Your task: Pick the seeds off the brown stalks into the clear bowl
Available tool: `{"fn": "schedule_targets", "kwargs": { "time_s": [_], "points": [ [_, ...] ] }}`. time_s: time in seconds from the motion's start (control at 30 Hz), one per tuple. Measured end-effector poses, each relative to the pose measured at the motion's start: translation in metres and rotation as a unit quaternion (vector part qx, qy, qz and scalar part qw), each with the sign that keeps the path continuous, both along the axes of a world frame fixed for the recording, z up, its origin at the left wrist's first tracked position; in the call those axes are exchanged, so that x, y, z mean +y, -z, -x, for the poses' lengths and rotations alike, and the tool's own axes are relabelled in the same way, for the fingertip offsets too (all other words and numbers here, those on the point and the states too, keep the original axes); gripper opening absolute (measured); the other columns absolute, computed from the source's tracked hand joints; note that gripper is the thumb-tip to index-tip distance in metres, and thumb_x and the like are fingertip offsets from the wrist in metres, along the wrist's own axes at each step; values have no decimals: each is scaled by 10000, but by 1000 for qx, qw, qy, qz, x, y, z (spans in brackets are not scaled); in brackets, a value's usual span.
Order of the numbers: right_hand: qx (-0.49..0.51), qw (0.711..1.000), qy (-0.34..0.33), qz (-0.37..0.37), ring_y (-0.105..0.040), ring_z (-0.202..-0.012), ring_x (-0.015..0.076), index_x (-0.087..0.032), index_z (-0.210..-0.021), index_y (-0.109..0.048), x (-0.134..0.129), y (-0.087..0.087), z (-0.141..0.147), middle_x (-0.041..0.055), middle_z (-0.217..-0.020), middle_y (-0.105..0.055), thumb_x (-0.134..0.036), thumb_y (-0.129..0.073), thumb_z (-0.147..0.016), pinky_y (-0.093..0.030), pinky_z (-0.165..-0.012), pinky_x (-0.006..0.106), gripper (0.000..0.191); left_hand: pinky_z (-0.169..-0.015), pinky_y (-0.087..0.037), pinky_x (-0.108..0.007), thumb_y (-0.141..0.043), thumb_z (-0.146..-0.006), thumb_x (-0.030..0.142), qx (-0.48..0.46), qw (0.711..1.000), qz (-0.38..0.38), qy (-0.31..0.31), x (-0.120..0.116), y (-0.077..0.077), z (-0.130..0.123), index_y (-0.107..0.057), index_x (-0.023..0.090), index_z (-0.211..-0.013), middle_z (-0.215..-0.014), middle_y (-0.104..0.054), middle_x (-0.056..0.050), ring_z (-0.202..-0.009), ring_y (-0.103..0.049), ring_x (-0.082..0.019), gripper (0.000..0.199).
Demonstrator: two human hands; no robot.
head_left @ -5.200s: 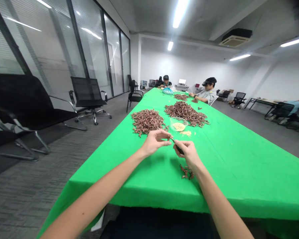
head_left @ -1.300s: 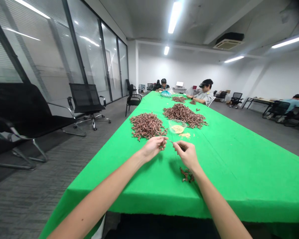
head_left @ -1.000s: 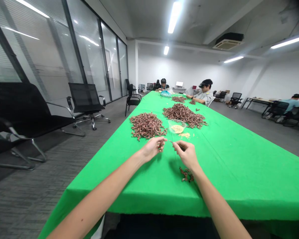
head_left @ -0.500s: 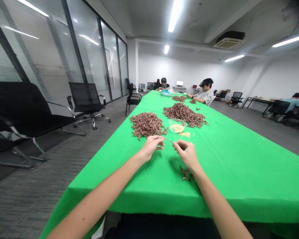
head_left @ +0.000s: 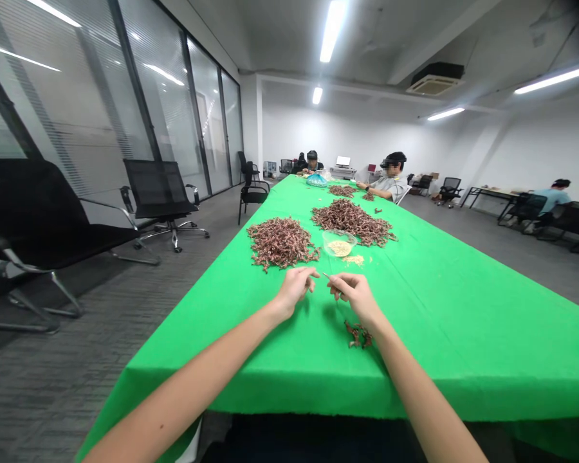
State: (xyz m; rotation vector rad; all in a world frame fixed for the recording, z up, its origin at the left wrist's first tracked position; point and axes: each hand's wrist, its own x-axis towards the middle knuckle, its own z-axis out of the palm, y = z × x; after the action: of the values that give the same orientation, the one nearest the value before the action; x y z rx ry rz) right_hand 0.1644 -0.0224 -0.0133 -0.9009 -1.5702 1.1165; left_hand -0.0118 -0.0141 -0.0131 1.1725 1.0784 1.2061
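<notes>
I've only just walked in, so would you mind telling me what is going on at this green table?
The right hand holds a slim tool, its tip toward the left hand; whether that hand holds anything is too small to tell. Beyond them are two big brown piles, left and right, and a clear bowl with pale bits; more lie beside it. A small brown heap lies near the right wrist.

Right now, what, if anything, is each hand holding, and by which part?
Right hand: a thin tool, gripped behind its exposed tip. Left hand: cannot tell.
</notes>
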Motion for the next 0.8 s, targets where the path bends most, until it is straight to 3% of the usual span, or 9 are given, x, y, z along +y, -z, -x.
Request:
{"fn": "schedule_targets", "kwargs": {
  "time_s": [0.13, 0.3, 0.5, 0.8],
  "points": [
    [55, 996, -46, 45, -461, -515, 96, -139, -733, -702, 1, 2, -2, 20, -616, -604, -504, -647, -830, -312, -495, 241, 382, -388, -106, -238, -502, -852, 472, -17, 1000, 11, -3, 2, -5, 4, -659, 113, -775, -450, -499, 14, -309, -228, -48, 399],
    [76, 993, -50, 74, -493, -530, 113, -132, -727, -707, 1, 2, -3, 33, -618, -610, -494, -669, -813, -311, -486, 242, 374, -393, -106, -259, -382, -862, 455, -53, 997, 47, 1, 8, -5, 10, -671, 81, -836, -473, -527, -9, -299, -191, -56, 473],
    [75, 990, -73, 95, -545, -544, 128, -119, -760, -720, -1, 2, -3, 59, -646, -651, -471, -672, -815, -345, -497, 245, 360, -374, -203, -239, -420, -743, 268, -43, 999, 4, -24, 14, 6, 10, -609, 67, -1067, -595, -595, -5, -343, -350, -85, 426],
    [76, 990, -69, 100, -561, -549, 132, -122, -750, -724, -1, 0, -3, 70, -668, -676, -488, -680, -794, -379, -519, 251, 371, -444, -378, -209, -590, -713, 153, 30, 999, 3, -29, 8, 5, 3, -558, 85, -1169, -706, -620, -8, -484, -532, -90, 462]
  ]
}}
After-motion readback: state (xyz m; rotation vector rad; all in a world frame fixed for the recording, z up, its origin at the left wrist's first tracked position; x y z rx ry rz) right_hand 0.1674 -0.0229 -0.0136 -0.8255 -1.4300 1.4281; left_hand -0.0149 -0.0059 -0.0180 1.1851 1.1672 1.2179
